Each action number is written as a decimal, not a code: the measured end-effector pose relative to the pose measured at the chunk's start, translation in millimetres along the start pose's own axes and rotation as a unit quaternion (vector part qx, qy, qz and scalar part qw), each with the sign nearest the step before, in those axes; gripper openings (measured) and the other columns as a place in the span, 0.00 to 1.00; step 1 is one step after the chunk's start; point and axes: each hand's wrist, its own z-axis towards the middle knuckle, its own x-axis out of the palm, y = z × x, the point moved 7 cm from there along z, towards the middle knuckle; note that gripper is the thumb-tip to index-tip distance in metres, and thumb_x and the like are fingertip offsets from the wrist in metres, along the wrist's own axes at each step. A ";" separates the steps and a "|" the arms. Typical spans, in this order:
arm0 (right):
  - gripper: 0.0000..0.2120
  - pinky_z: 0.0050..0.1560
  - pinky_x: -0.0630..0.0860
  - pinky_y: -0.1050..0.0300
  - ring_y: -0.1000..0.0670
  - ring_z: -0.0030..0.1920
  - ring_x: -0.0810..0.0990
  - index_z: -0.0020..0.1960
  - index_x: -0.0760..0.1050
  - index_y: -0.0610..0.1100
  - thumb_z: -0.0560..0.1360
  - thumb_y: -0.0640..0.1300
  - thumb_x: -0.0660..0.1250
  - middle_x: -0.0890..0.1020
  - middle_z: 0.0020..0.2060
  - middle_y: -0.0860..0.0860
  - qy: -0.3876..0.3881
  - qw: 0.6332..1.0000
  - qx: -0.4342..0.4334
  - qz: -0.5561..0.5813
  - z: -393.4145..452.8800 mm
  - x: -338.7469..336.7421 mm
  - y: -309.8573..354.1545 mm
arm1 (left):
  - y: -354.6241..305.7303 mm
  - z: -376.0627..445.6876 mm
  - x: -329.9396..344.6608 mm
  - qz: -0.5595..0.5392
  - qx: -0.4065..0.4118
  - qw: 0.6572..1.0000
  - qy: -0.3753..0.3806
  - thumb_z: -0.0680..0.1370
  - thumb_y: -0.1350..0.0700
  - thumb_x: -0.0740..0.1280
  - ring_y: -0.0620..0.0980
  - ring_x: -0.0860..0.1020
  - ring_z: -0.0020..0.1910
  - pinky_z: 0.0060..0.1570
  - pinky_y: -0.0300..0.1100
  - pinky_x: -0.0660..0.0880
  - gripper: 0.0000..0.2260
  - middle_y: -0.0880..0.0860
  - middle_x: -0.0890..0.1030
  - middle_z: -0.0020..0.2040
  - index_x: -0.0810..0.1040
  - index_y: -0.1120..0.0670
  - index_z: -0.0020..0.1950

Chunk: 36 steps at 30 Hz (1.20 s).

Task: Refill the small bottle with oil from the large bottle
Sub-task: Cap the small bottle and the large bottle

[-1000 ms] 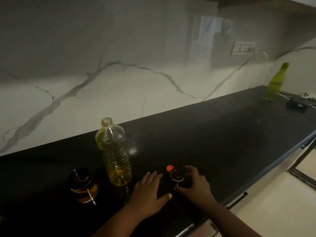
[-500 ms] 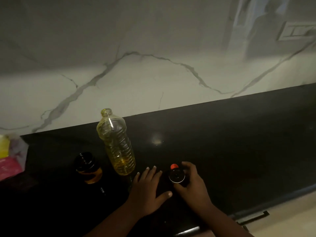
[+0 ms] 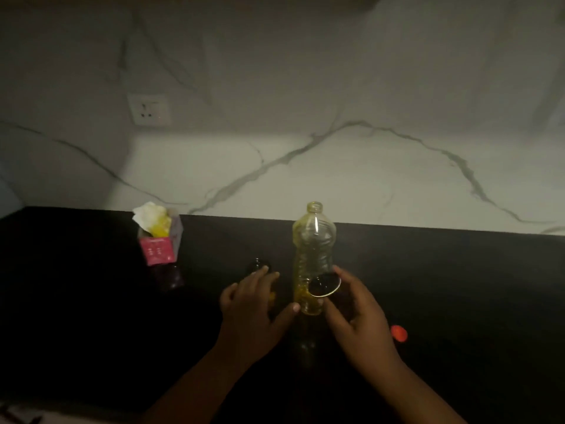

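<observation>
1. Since the earlier frame, the right hand (image 3: pixel 357 307) has lifted the dark lid (image 3: pixel 324 287) off the counter (image 3: pixel 91 301); the red cap (image 3: pixel 399 333) now lies alone.
2. Right fingers pinch the lid before the large bottle (image 3: pixel 312 258) (uncapped, upright).
3. Left hand (image 3: pixel 253 301), fingers straight, reaches over the small bottle (image 3: pixel 256 266), beside the large one.

Left hand (image 3: pixel 255 296): palm down, fingers spread and nearly straight, thumb out to the right.
Right hand (image 3: pixel 356 310): raised, fingers curled, seemingly pinching a small dark round lid (image 3: pixel 324 287).
Forearms: both reach in from below.
</observation>
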 end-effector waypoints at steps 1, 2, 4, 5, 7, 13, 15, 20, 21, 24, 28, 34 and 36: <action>0.27 0.59 0.74 0.64 0.63 0.59 0.74 0.71 0.64 0.56 0.76 0.43 0.67 0.73 0.60 0.61 0.016 0.999 -0.025 -0.034 5.9 11.0 13.2 | 14.0 5.9 -9.4 0.002 -0.021 1.000 -0.012 0.69 0.28 0.55 0.47 0.67 0.72 0.69 0.53 0.59 0.34 0.47 0.69 0.73 0.71 0.45 0.69; 0.28 0.61 0.71 0.65 0.63 0.61 0.71 0.73 0.61 0.57 0.77 0.44 0.66 0.70 0.62 0.60 0.035 0.996 -0.044 -0.065 12.1 22.1 24.3 | 27.5 10.3 -15.7 0.005 -0.045 0.999 -0.013 0.68 0.28 0.55 0.48 0.67 0.72 0.68 0.55 0.61 0.36 0.48 0.69 0.74 0.71 0.46 0.70; 0.28 0.63 0.64 0.67 0.61 0.64 0.66 0.75 0.57 0.54 0.79 0.43 0.62 0.64 0.64 0.58 0.084 0.985 -0.060 -0.139 27.0 45.6 39.3 | 52.6 17.4 -20.4 0.002 -0.088 0.996 0.026 0.67 0.26 0.56 0.51 0.64 0.74 0.69 0.57 0.61 0.40 0.50 0.64 0.76 0.67 0.47 0.73; 0.27 0.62 0.62 0.68 0.59 0.64 0.66 0.76 0.56 0.52 0.79 0.43 0.61 0.64 0.64 0.56 0.107 0.975 -0.063 -0.185 34.3 54.8 43.8 | 62.4 19.9 -18.1 0.000 -0.101 0.993 0.061 0.68 0.26 0.58 0.52 0.61 0.76 0.71 0.57 0.60 0.42 0.50 0.60 0.78 0.62 0.47 0.76; 0.26 0.61 0.64 0.67 0.54 0.64 0.70 0.75 0.59 0.49 0.79 0.41 0.61 0.70 0.65 0.51 0.126 0.957 -0.067 -0.252 50.8 70.9 51.8 | 77.0 26.5 -14.3 -0.002 -0.102 0.986 0.130 0.70 0.27 0.62 0.53 0.55 0.78 0.73 0.57 0.57 0.43 0.51 0.54 0.80 0.54 0.47 0.78; 0.16 0.53 0.76 0.58 0.50 0.55 0.78 0.60 0.73 0.45 0.73 0.40 0.69 0.79 0.55 0.49 0.137 0.937 0.024 -0.321 98.5 100.1 45.6 | 94.6 58.0 0.3 -0.011 -0.057 0.971 0.234 0.69 0.29 0.66 0.54 0.54 0.78 0.74 0.57 0.55 0.47 0.50 0.55 0.80 0.49 0.46 0.79; 0.15 0.49 0.77 0.57 0.50 0.52 0.79 0.58 0.75 0.45 0.72 0.42 0.70 0.80 0.54 0.49 0.152 0.926 0.045 -0.342 108.6 109.5 40.2 | 96.4 64.6 11.6 -0.019 -0.042 0.965 0.259 0.68 0.29 0.67 0.54 0.55 0.77 0.74 0.57 0.56 0.47 0.51 0.56 0.79 0.49 0.46 0.79; 0.16 0.54 0.78 0.56 0.49 0.56 0.79 0.61 0.77 0.43 0.73 0.42 0.70 0.80 0.56 0.46 0.169 0.919 0.079 -0.347 125.9 132.7 34.6 | 100.4 74.3 30.1 -0.094 -0.026 0.958 0.269 0.67 0.31 0.70 0.51 0.64 0.73 0.71 0.54 0.60 0.42 0.47 0.68 0.73 0.59 0.43 0.76; 0.16 0.55 0.77 0.54 0.48 0.56 0.79 0.60 0.77 0.43 0.73 0.42 0.70 0.81 0.56 0.46 0.176 0.914 0.081 -0.358 128.1 137.0 33.7 | 100.4 76.3 31.9 -0.109 -0.018 0.958 0.265 0.67 0.32 0.70 0.50 0.67 0.71 0.68 0.53 0.61 0.38 0.45 0.72 0.70 0.63 0.41 0.73; 0.17 0.54 0.76 0.56 0.48 0.56 0.79 0.60 0.78 0.42 0.72 0.42 0.71 0.81 0.56 0.45 0.180 0.902 0.091 -0.382 132.7 143.8 28.3 | 100.5 82.1 35.9 -0.138 0.006 0.954 0.267 0.69 0.33 0.69 0.47 0.73 0.65 0.63 0.51 0.64 0.25 0.41 0.78 0.61 0.70 0.38 0.63; 0.17 0.47 0.70 0.63 0.51 0.54 0.80 0.61 0.79 0.46 0.72 0.43 0.71 0.82 0.55 0.48 0.171 0.895 0.094 -0.400 133.8 144.8 20.7 | 103.7 88.7 38.3 -0.164 0.010 0.950 0.267 0.69 0.33 0.70 0.47 0.73 0.64 0.65 0.49 0.65 0.26 0.42 0.77 0.61 0.72 0.40 0.63; 0.17 0.47 0.71 0.63 0.50 0.53 0.80 0.62 0.78 0.47 0.73 0.42 0.69 0.82 0.55 0.48 0.186 0.870 0.076 -0.451 133.4 149.3 22.1 | 101.3 90.5 45.4 -0.202 0.006 0.942 0.269 0.68 0.32 0.71 0.48 0.73 0.65 0.65 0.48 0.69 0.32 0.46 0.76 0.64 0.70 0.43 0.68; 0.16 0.48 0.71 0.60 0.48 0.54 0.80 0.61 0.78 0.47 0.74 0.43 0.67 0.82 0.55 0.48 0.189 0.856 0.060 -0.478 131.1 151.6 20.7 | 103.1 90.6 47.6 -0.209 0.005 0.941 0.267 0.67 0.31 0.70 0.48 0.74 0.64 0.65 0.48 0.70 0.31 0.45 0.78 0.63 0.71 0.42 0.67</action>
